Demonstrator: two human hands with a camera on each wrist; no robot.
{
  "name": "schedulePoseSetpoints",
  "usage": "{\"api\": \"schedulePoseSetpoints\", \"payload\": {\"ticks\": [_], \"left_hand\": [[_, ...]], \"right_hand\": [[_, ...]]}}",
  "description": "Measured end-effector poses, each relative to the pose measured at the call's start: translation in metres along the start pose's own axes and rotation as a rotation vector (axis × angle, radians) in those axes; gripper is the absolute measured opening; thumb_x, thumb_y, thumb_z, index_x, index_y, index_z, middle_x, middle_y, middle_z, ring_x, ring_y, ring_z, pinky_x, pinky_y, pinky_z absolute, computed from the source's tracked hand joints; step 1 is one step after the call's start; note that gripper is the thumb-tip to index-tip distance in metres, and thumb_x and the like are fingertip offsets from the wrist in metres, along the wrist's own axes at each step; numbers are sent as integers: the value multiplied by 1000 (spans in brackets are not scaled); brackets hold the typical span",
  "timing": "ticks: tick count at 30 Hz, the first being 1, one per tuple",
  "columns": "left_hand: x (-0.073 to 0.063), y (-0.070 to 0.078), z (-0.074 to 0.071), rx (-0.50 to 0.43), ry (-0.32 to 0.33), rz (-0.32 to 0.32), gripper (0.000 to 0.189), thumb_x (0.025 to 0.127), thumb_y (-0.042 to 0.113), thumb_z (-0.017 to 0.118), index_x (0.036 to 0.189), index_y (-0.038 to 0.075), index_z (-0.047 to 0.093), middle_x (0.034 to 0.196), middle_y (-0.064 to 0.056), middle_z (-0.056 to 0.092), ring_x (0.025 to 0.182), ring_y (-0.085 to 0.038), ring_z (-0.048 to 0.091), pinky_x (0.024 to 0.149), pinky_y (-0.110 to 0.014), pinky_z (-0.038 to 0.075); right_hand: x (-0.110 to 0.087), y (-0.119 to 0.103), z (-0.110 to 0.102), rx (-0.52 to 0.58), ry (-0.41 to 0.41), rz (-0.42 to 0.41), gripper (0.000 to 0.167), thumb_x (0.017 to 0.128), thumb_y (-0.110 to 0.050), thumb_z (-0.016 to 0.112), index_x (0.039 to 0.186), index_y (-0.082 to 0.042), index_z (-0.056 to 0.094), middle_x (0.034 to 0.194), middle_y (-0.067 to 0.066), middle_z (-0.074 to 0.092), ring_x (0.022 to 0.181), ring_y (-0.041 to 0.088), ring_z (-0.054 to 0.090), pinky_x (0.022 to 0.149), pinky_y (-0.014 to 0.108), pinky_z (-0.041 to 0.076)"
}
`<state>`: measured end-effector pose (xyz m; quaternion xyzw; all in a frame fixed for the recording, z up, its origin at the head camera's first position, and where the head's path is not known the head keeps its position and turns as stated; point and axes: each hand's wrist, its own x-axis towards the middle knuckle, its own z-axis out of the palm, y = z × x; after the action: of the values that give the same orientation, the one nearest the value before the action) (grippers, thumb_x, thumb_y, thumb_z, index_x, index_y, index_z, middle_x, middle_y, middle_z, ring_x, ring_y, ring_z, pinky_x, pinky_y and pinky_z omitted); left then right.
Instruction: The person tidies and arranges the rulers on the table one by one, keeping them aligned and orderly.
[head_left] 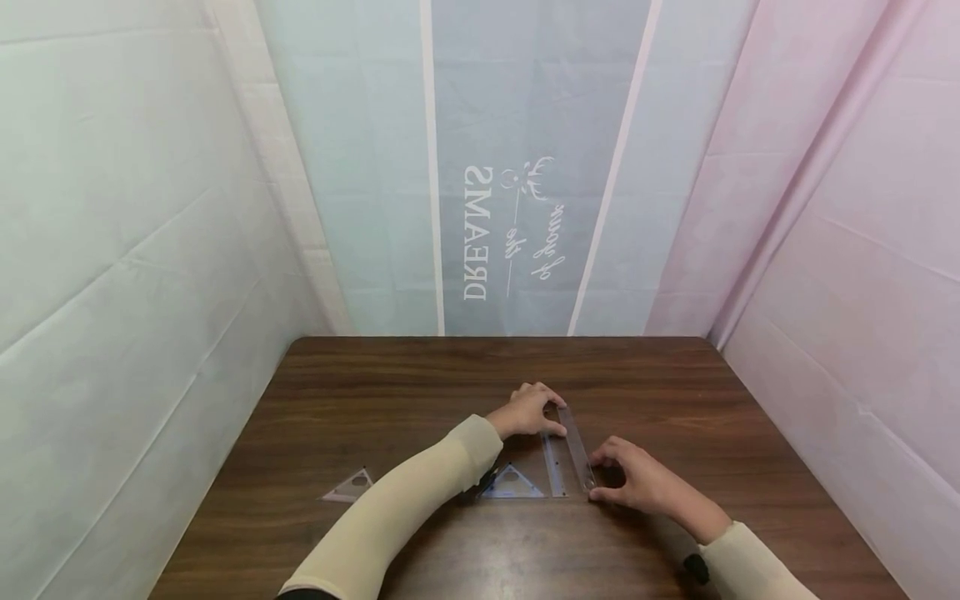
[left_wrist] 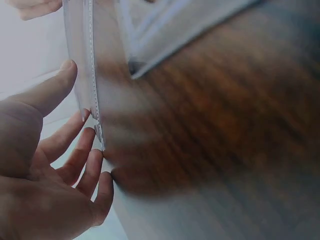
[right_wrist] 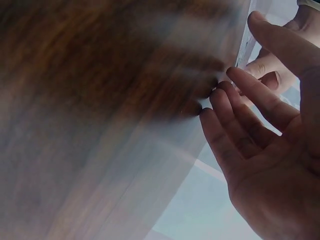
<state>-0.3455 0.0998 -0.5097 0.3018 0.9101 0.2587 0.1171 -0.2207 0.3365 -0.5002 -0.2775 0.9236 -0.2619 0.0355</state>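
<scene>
A clear straight ruler [head_left: 576,448] lies slanted on the table between my two hands. At its far end is my left hand [head_left: 534,410], thumb and fingers spread, fingertips touching the edge. My right hand [head_left: 636,478] is beside the near end, with thumb and fingertips right at the ruler. In the left wrist view the fingertips of my left hand [left_wrist: 65,165] meet the end of the ruler [left_wrist: 80,45]. The fingers of my right hand [right_wrist: 265,125] reach down to the tabletop in the right wrist view. Left of this ruler lies a bluish ruler [head_left: 553,468].
A blue-tinted set square [head_left: 513,483] lies left of the bluish ruler. Farther left, a pinkish set square [head_left: 348,487] is partly behind my left sleeve [head_left: 420,492]. The brown wooden table [head_left: 420,367] ends at a printed curtain [head_left: 525,100].
</scene>
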Motion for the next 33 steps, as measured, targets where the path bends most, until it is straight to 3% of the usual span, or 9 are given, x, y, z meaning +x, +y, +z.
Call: {"api": "schedulePoseSetpoints", "payload": {"ticks": [16,33], "left_hand": [[-2,6,4,76,42,24,51,92,41,87,136,22,71,140,0,61,127,-25,49,105,-40,38],[-8,10,6,90,46,28,51,93,39,86,138,20,71,143,-1,60,132,-28,48,106,-42,38]], "right_hand": [[-1,-2,5,-76,-3,24,41,84,-31,95,112,-10,73,108,-4,60,97,13,60,84,36,55],[-5,0,11,-78,10,25,43,84,-33,95,113,-10,73,110,-3,61,99,15,60,85,36,55]]}}
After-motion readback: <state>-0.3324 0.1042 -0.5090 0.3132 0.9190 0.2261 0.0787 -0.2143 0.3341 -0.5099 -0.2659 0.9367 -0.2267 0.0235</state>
